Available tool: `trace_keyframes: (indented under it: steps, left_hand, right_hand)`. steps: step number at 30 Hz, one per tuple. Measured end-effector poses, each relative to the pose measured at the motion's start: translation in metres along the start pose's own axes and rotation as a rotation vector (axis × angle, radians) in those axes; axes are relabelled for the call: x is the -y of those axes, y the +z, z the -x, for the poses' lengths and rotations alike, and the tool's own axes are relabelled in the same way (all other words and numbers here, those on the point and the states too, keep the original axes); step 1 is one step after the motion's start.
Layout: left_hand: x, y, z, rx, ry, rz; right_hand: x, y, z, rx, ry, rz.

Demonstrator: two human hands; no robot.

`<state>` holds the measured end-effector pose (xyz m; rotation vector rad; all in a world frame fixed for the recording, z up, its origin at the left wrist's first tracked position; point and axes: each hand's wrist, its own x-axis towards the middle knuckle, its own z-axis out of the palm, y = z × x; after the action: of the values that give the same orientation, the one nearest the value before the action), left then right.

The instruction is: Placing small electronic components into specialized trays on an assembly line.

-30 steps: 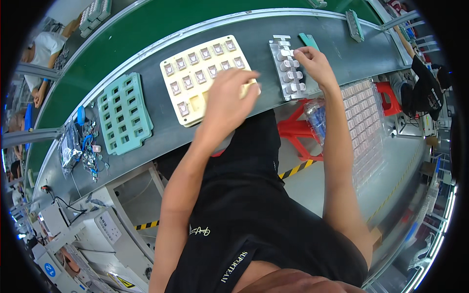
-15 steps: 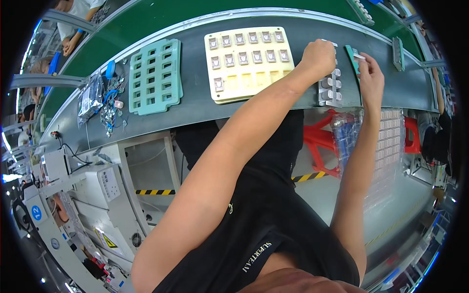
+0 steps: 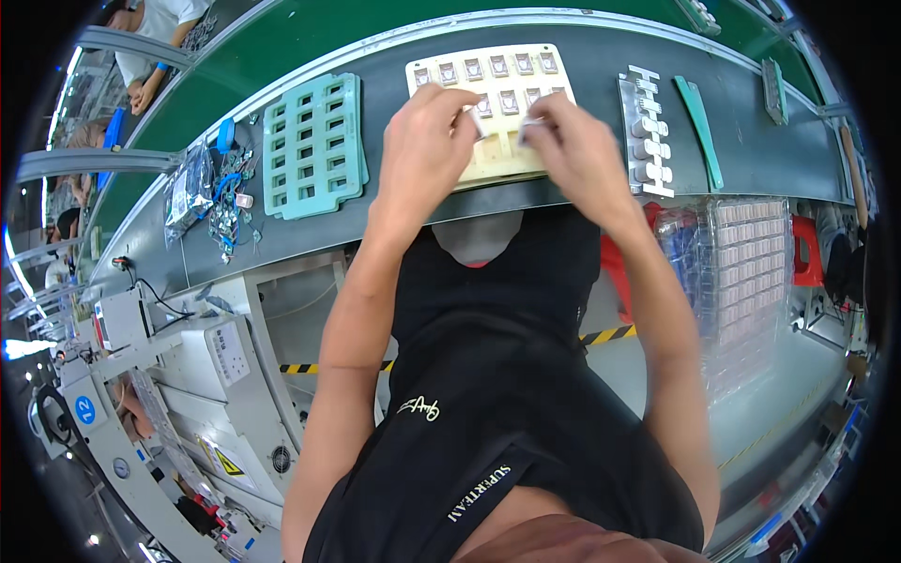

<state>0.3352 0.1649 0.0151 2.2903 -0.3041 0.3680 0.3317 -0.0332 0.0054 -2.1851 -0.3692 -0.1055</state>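
Both of my hands are over the near part of a cream tray (image 3: 488,169) with rows of small pale square parts in its pockets. Between the fingertips of my left hand (image 3: 424,145) is a small white part (image 3: 478,123), partly hidden by the fingers. My right hand (image 3: 584,159) pinches another small white part (image 3: 528,130), blurred by motion. To the right of the tray stands a grey metal rack (image 3: 627,122) carrying several white blocks (image 3: 648,150). Farther right, a narrow green strip (image 3: 699,131) lies on the bench.
Left of the cream tray lies a green tray (image 3: 314,192) with square holes. Beyond it are a plastic bag (image 3: 190,190), loose wired parts (image 3: 225,202) and a blue object (image 3: 225,135). A clear sheet of pale parts (image 3: 746,272) stands below the bench at right. Another person (image 3: 155,47) sits far left.
Both my hands have moved left, from the rack and the green strip to the cream tray. The green strip now lies free of my right hand.
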Motion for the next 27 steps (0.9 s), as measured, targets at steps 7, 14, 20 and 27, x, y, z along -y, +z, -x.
trace_keyframes:
  steps: [7,14,20,27]
  left_hand:
    - [0.021,0.017,0.017,-0.003,0.209,-0.23]
    - [0.029,0.021,0.02,-0.057,0.255,-0.333]
    - [0.023,0.024,0.022,-0.053,0.252,-0.369]
    - [-0.01,0.021,0.016,-0.084,0.246,-0.072]
  right_hand:
    - [0.001,0.032,-0.017,0.122,-0.2,0.359]
    - [-0.001,0.051,-0.011,-0.053,-0.308,0.425]
    - [0.001,0.042,-0.004,-0.051,-0.347,0.563]
    - [-0.037,-0.039,0.016,-0.385,-0.079,0.37]
